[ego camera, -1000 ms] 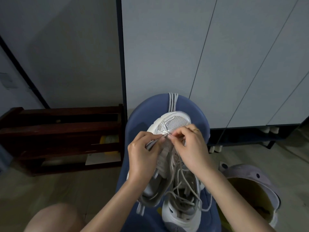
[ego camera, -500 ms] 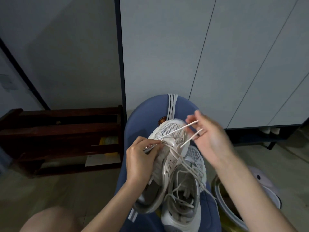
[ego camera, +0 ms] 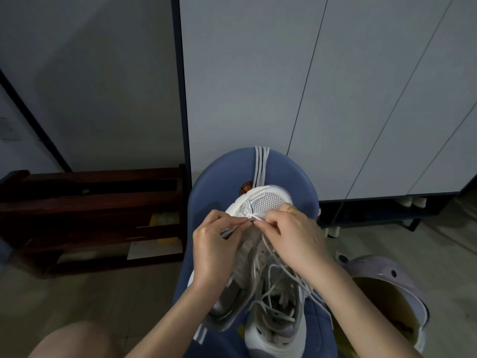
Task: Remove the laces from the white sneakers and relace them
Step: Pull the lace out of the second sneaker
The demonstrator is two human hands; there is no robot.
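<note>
Two white sneakers lay side by side on the person's lap, on blue cloth with white stripes, their mesh toes pointing away from the camera. The left hand rested on the left sneaker, its thumb and forefinger pinched together on a strand of white lace near the toe end of the eyelets. The right hand, a thin ring on one finger, met it just beside, its fingertips curled and pinching the same lace at the lowest eyelets, so the two hands nearly touched. Loose lengths of lace trailed back across the right sneaker and under the right wrist. A dark wooden rack stood on the floor to the left, pale cabinet doors rose behind, and a lilac bucket with a yellowish inside sat at the lower right.
</note>
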